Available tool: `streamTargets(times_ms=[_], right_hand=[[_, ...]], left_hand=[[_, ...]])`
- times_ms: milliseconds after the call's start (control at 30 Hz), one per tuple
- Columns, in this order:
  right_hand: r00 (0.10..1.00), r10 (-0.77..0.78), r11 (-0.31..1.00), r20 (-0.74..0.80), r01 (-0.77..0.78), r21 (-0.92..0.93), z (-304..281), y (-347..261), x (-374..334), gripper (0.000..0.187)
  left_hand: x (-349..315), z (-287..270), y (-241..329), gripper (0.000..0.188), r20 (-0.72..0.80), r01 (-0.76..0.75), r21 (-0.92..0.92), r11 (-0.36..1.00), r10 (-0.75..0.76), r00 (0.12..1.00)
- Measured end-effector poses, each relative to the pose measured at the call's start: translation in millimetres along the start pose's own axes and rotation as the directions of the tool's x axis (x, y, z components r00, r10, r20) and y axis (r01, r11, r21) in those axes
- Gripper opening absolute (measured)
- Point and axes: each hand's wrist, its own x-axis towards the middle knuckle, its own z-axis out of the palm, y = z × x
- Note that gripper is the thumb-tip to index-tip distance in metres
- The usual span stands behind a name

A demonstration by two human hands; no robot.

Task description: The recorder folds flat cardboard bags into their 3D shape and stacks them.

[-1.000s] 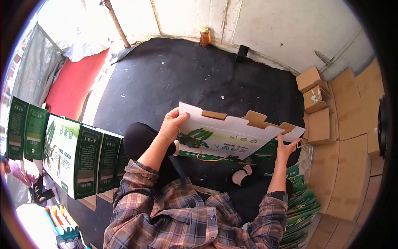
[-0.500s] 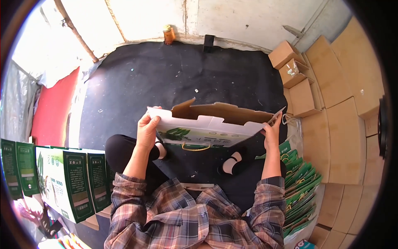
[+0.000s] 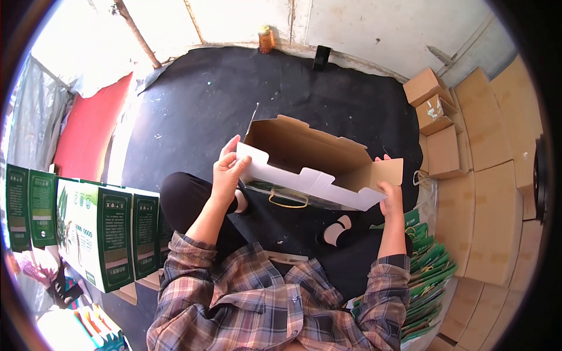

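Between my two hands is a white cardboard gift box (image 3: 310,182), its brown inside facing up through the open top. A yellow cord handle (image 3: 287,201) hangs on its near side. My left hand (image 3: 227,172) grips the left end, thumb over the white edge. At the right end, my right hand (image 3: 389,196) holds the box beside a raised brown end flap (image 3: 387,172), thumb on the near side and fingertips behind. The box is tilted over my legs, above the black floor sheet (image 3: 234,88).
Green and white boxes (image 3: 93,234) stand in a row at my left. Folded green boxes with cords (image 3: 424,269) are stacked at my right. Brown cartons (image 3: 497,216) line the right side. An amber jar (image 3: 265,41) and a black object (image 3: 321,57) stand by the far wall.
Both hands have tipped the box, so more of its brown inside shows and less of its printed side. The right end flap now spreads outward. The whole view has shifted slightly.
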Motion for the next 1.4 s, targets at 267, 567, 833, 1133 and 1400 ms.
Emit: streamTargets(times_ms=[267, 567, 833, 1133, 1400], right_hand=[[0.996, 0.049, 0.998, 0.08, -0.047, -0.037, -1.7, 10.9, 6.5, 0.067], [0.997, -0.068, 0.997, -0.027, 0.067, -0.044, 1.3, 19.0, 9.4, 0.063], [0.801, -0.523, 0.372, 0.291, 0.522, -0.768, 35.0, 4.4, 3.3, 0.06], [0.855, -0.395, 0.168, 0.337, 0.427, -0.888, 74.5, -0.4, -3.2, 0.059], [0.921, -0.378, 0.683, 0.095, 0.347, -0.643, 60.7, 12.2, -0.2, 0.051]], left_hand=[[-0.3, 4.4, -11.8, 0.047, -0.016, -0.071, 0.454, 0.888, 0.088, 0.996], [-9.7, 31.0, -5.5, 0.084, -0.003, -0.037, 0.942, 0.333, 0.119, 0.993], [-10.8, 27.6, -10.9, 0.09, 0.086, -0.141, 0.935, 0.325, 0.176, 0.981], [-15.0, 23.9, -11.2, 0.071, 0.228, -0.312, 0.906, 0.287, 0.291, 0.929], [-11.9, 13.2, -19.5, 0.024, 0.587, -0.605, 0.79, 0.097, 0.162, 0.793]])
